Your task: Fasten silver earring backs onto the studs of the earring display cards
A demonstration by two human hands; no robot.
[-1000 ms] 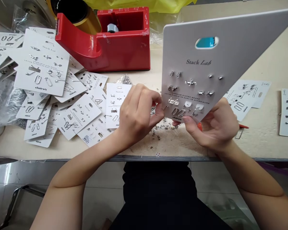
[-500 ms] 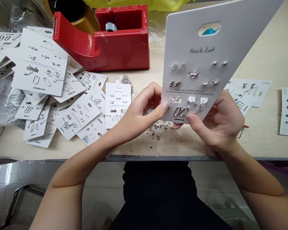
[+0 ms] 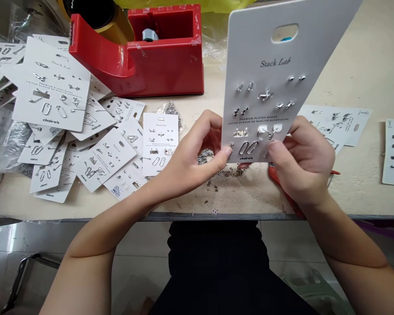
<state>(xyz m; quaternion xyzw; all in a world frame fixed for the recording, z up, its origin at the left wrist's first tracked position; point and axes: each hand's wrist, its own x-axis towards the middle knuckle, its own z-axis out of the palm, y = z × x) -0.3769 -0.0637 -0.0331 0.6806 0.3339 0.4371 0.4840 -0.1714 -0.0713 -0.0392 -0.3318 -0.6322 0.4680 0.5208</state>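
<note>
A white earring card (image 3: 249,52) printed "Stack Lab" is held up above the table, its face tilted toward me. Several small silver earrings sit on it. My left hand (image 3: 205,151) grips the card's lower left edge, thumb in front and fingers behind. At the lower right, my right hand (image 3: 302,162) closes on the card, its thumb on the front near two hoop earrings (image 3: 271,131) on small white tabs. Part of each hand's fingers is hidden behind the card. Below it, tiny metal earring backs (image 3: 216,189) lie scattered on the table.
A red tape dispenser (image 3: 167,65) stands at the back. More earring cards (image 3: 52,83) are heaped at the left, and others (image 3: 354,122) lie at the right. Red-handled pliers or scissors (image 3: 289,192) lie partly under my right hand. The table edge (image 3: 190,216) runs nearest me.
My right thumb has shifted up and right, from the card's bottom edge to beside the hoop earrings. The card has turned slightly, and more of the red-handled tool shows.
</note>
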